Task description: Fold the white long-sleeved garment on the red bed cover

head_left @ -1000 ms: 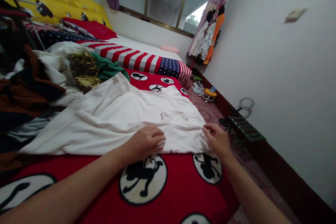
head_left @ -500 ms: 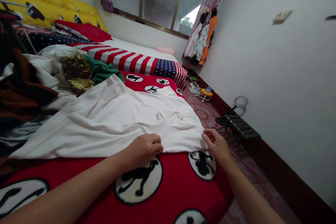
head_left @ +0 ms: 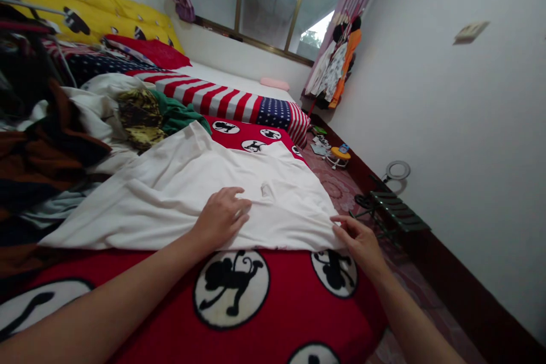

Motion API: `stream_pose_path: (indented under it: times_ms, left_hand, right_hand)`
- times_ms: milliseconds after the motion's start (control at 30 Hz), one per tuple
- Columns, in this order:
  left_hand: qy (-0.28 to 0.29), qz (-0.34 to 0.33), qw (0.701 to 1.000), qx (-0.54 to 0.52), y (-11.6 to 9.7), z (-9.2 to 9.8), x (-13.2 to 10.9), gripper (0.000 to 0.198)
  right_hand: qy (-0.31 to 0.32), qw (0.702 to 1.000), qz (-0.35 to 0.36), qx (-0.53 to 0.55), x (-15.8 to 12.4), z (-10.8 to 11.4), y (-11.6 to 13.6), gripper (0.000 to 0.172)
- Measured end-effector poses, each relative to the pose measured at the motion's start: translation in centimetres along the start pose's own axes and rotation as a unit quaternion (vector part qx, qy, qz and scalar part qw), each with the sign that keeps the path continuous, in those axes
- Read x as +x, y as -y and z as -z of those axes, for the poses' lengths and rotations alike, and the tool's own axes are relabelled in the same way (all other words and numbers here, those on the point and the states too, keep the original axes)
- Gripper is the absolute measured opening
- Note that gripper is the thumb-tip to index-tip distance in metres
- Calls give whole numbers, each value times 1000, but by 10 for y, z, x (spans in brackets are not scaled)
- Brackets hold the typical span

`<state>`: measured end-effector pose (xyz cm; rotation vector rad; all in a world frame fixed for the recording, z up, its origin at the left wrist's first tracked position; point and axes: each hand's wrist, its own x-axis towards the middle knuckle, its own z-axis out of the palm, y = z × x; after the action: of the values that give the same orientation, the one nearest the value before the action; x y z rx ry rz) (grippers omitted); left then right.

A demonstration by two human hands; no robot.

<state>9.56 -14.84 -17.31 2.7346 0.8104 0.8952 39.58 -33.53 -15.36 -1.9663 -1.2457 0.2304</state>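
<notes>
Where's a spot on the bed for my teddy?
Bare red blanket runs along the near edge of the white cloth, below the left hand and the pinching right hand. Another patch lies beyond the cloth, before the flag-print quilt. The heaped clothes on the left are crowded.

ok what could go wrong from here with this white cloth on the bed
The white cloth reaches the bed's edge at the right hand, so it might slip onto the patterned floor. Its far side touches the clothes heap and could snag there. The left hand may press in creases.
</notes>
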Motion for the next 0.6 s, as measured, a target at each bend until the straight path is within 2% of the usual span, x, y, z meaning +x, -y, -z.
stream_pose_path:
  times_ms: [67, 133, 267, 400, 467, 600]
  left_hand:
    - [15, 29, 999, 10, 9, -1, 0, 25]
    - [20, 29, 999, 3, 13, -1, 0, 30]
    - [8, -52, 998, -32, 7, 1, 0, 23]
    - [48, -142, 984, -98, -6, -3, -1, 16]
    - [71, -179, 974, -120, -12, -6, -2, 15]
    - [100, -217, 963, -123, -22, -8, -7, 13]
  right_hand:
    - [9, 1000, -6, -29, -2, 2, -2, 40]
    - [13, 998, -7, -68, -3, 3, -4, 42]
    - [20, 979, -20, -203, -3, 9, -3, 31]
    - [49, 938, 5, -342, 4, 9, 7, 12]
    - [29, 940, 36, -337, 13, 2, 15, 13]
    - [19, 973, 51, -224, 41, -27, 26, 20]
